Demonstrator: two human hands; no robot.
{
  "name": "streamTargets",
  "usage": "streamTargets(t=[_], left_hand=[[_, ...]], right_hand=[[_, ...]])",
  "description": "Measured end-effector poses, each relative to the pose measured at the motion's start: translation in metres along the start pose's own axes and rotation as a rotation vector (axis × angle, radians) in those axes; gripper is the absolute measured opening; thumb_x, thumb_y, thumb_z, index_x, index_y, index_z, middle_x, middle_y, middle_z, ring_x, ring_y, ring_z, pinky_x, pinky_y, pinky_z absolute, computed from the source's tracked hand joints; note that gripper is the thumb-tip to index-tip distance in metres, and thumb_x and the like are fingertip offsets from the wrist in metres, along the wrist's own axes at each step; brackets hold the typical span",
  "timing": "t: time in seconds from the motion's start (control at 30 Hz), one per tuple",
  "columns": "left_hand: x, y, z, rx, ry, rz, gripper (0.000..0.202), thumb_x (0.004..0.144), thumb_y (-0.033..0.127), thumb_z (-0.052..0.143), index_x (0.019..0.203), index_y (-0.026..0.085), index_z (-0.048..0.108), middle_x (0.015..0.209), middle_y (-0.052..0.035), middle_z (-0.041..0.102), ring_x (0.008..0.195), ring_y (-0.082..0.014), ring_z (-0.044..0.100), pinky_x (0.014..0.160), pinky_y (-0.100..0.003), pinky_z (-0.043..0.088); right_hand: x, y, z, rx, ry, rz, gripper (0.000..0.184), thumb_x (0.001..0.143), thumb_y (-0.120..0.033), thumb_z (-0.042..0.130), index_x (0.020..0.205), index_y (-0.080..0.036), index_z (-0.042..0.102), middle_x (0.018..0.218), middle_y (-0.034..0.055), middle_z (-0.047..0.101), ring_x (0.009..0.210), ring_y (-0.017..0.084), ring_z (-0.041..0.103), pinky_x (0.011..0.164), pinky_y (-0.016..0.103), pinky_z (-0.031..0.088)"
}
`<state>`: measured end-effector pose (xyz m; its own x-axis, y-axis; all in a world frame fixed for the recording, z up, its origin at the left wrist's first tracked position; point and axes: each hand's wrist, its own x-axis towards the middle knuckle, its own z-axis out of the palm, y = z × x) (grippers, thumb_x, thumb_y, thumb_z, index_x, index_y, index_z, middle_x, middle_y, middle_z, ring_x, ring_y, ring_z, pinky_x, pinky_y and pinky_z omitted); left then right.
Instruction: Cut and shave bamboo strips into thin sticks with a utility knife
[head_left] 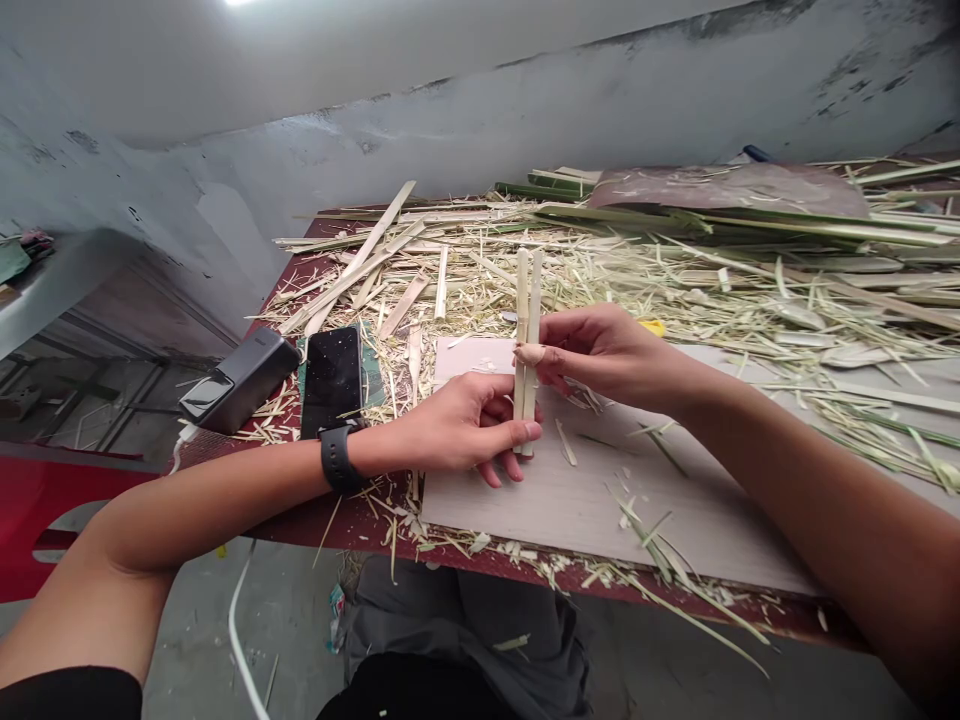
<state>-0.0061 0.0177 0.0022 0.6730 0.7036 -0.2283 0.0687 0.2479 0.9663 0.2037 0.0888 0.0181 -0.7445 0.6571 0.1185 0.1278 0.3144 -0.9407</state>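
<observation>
Two pale bamboo strips (527,290) stand upright side by side over a light wooden board (600,500). My left hand (465,425), with a black watch on its wrist, grips their lower ends. My right hand (592,350) pinches them near the middle, thumb pressed against the strips. The strips' bottom tips rest near the board's surface.
A black phone (332,378) and a dark power bank (240,380) lie at the left of the dark red table (300,520). Bamboo shavings and long split strips (675,270) cover the back and right. A grey wall stands behind. My dark trousers show below the table edge.
</observation>
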Motion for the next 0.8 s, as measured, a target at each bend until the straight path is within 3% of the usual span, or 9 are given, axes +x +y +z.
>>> streamTargets(t=[0.8], left_hand=[[-0.0003,0.0016,0.0014,0.035,0.025,-0.011,0.011,0.099,0.021,0.064,0.102,0.014,0.056,0.078,-0.0006,0.066,0.059,-0.0106,0.071,0.048,-0.017,0.057]], right_hand=[[0.0003,-0.0012,-0.0002,0.018,-0.030,-0.011,0.047,0.097,-0.053,0.073,0.069,-0.020,0.057,0.056,-0.0056,0.051,0.048,0.005,0.039,0.043,0.025,0.026]])
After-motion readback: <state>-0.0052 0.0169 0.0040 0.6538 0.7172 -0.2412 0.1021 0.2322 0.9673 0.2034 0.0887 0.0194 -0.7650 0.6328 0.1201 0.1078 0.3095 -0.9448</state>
